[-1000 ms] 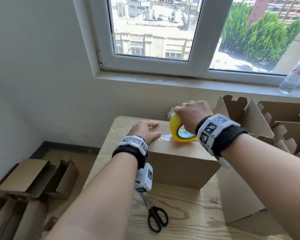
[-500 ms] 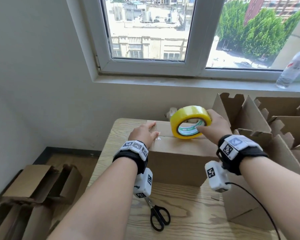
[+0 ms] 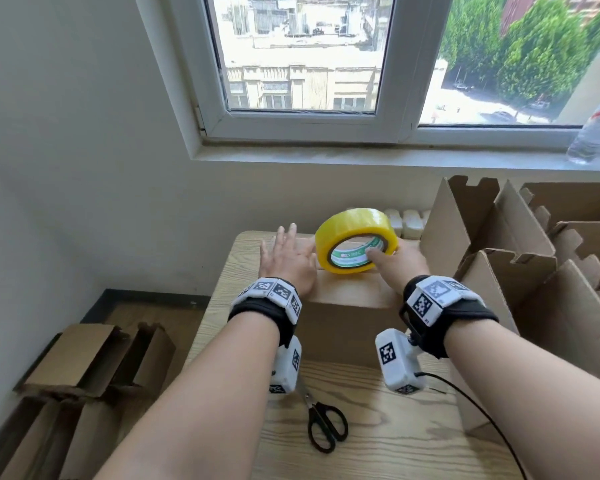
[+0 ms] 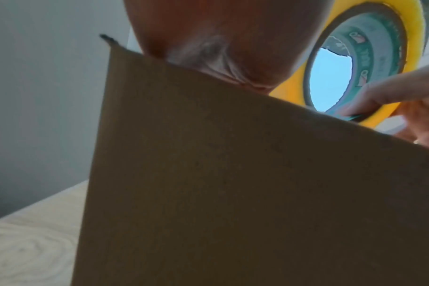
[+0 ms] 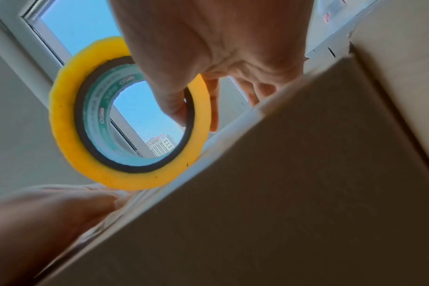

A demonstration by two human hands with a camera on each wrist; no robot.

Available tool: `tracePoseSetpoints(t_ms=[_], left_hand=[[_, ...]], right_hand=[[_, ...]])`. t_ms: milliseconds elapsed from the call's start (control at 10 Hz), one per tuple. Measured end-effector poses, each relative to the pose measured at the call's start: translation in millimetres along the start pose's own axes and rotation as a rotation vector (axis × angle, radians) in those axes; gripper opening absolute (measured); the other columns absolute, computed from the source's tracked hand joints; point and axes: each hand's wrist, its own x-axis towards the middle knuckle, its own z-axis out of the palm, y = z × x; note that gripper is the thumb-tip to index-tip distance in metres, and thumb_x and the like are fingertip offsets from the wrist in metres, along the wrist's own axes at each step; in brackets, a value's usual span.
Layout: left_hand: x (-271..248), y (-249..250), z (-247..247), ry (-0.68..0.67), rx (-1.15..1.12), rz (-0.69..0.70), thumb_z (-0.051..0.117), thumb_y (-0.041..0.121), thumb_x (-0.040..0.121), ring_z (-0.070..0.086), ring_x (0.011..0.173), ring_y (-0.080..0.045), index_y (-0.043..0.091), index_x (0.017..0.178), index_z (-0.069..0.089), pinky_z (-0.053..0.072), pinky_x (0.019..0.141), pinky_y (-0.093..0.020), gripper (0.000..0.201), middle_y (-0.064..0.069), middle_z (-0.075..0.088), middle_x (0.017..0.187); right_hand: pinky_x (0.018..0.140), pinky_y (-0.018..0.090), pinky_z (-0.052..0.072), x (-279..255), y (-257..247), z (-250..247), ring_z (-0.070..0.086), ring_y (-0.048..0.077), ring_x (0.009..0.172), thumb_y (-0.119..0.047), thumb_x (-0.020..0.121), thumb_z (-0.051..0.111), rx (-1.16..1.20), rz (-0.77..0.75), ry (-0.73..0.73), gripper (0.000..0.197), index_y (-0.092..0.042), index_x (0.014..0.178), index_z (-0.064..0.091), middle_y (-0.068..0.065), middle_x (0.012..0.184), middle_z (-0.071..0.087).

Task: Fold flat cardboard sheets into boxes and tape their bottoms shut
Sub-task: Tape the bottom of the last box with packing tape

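Since a second ago the right hand [image 3: 400, 263] has rolled over. It was knuckles-up over the tape roll [image 3: 356, 240], pressed to the box top; now the thumb is hooked through the core, with the other fingers round the outside as the right wrist view shows, and the roll has moved rightward along the top. The left hand [image 3: 286, 261] has flattened, fingers straight and spread, palm pressing the top of the box [image 3: 347, 320] at its left end.

Judgement: a strip is being drawn left to right along the bottom seam, the left palm anchoring the stuck end. The strip itself is too clear to make out in the current frames. Cutting is not yet done; the scissors [image 3: 324, 426] lie untouched on the table [image 3: 413, 438], near side of the box.

Orientation: the box sits in the middle of the table, taped face up, long axis left–right. The roll stands on edge at the far side of the box top, its open core facing near and slightly left, so its axle runs roughly near–far and it rolls left–right.
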Motion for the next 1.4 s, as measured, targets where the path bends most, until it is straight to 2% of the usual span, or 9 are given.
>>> tracePoseSetpoints(t_ms=[100, 200, 300, 400, 500, 600, 800, 1100, 1400], left_hand=[[-2, 4, 5, -0.049, 0.052, -0.025, 0.021, 0.031, 0.101, -0.007, 0.149, -0.019, 0.023, 0.153, 0.013, -0.005, 0.119, -0.048, 0.054, 0.001, -0.006, 0.162], [-2, 3, 4, -0.078, 0.072, -0.038, 0.022, 0.031, 0.099, -0.011, 0.148, -0.019, 0.02, 0.154, 0.0, -0.006, 0.119, -0.048, 0.06, 0.002, -0.01, 0.161], [-1, 2, 5, -0.089, 0.073, -0.049, 0.022, 0.033, 0.1, -0.012, 0.148, -0.018, 0.021, 0.154, 0.002, -0.008, 0.118, -0.047, 0.059, 0.003, -0.012, 0.161], [1, 4, 7, -0.105, 0.056, -0.045, 0.021, 0.034, 0.1, -0.013, 0.148, -0.017, 0.026, 0.154, 0.005, -0.008, 0.118, -0.047, 0.057, 0.003, -0.012, 0.161], [4, 5, 9, -0.088, 0.021, -0.034, 0.021, 0.037, 0.1, -0.011, 0.148, -0.018, 0.041, 0.151, 0.005, -0.007, 0.118, -0.049, 0.054, 0.003, -0.01, 0.162], [3, 6, 8, -0.087, 0.034, -0.037, 0.021, 0.038, 0.101, -0.011, 0.148, -0.018, 0.046, 0.15, 0.001, -0.007, 0.117, -0.048, 0.053, 0.003, -0.01, 0.162], [4, 5, 7, -0.094, 0.037, -0.044, 0.021, 0.038, 0.101, -0.012, 0.148, -0.018, 0.046, 0.15, 0.001, -0.007, 0.117, -0.047, 0.053, 0.004, -0.011, 0.161], [5, 6, 7, -0.104, 0.034, -0.059, 0.02, 0.038, 0.101, -0.012, 0.148, -0.017, 0.046, 0.149, 0.0, -0.007, 0.117, -0.047, 0.053, 0.004, -0.011, 0.161], [6, -3, 6, -0.096, 0.028, -0.064, 0.021, 0.036, 0.101, -0.012, 0.148, -0.016, 0.046, 0.15, 0.001, -0.006, 0.119, -0.047, 0.053, 0.004, -0.011, 0.161]], right_hand=[[0.075, 0.027, 0.033, -1, -6, -5, 0.051, 0.023, 0.092, -0.02, 0.085, 0.061, -0.045, -0.155, 0.086, 0.008, -0.018, 0.091, 0.056, 0.003, 0.095, 0.054], [0.072, 0.027, 0.034, -6, -16, -8, 0.049, 0.021, 0.084, -0.004, 0.081, 0.058, 0.02, -0.263, 0.073, 0.031, -0.018, 0.107, 0.048, 0.002, 0.093, 0.051], [0.069, 0.033, 0.039, -7, -21, -14, 0.051, 0.024, 0.083, 0.002, 0.082, 0.053, -0.005, -0.282, 0.034, 0.03, -0.017, 0.102, 0.041, 0.002, 0.086, 0.048], [0.069, 0.034, 0.04, -5, -23, -21, 0.051, 0.027, 0.081, 0.003, 0.08, 0.05, -0.088, -0.317, 0.024, 0.027, -0.015, 0.099, 0.041, 0.003, 0.082, 0.047], [0.069, 0.031, 0.034, -3, -18, -36, 0.047, 0.028, 0.079, 0.004, 0.078, 0.048, -0.149, -0.294, 0.088, 0.028, -0.016, 0.098, 0.044, -0.001, 0.074, 0.045], [0.068, 0.031, 0.036, -1, -11, -53, 0.05, 0.03, 0.08, 0.005, 0.073, 0.047, -0.22, -0.278, 0.124, 0.031, -0.017, 0.095, 0.046, -0.003, 0.07, 0.046], [0.07, 0.03, 0.033, -2, -6, -69, 0.045, 0.025, 0.085, -0.001, 0.076, 0.051, -0.403, -0.332, 0.181, 0.025, -0.018, 0.093, 0.046, 0.0, 0.086, 0.048], [0.071, 0.031, 0.035, -3, 10, -82, 0.048, 0.024, 0.096, -0.007, 0.078, 0.055, -0.549, -0.321, 0.244, 0.023, -0.015, 0.099, 0.049, -0.002, 0.087, 0.044], [0.068, 0.031, 0.035, -8, 4, -78, 0.049, 0.023, 0.096, -0.009, 0.078, 0.051, -0.586, -0.337, 0.253, 0.02, -0.018, 0.096, 0.046, -0.004, 0.085, 0.045]])
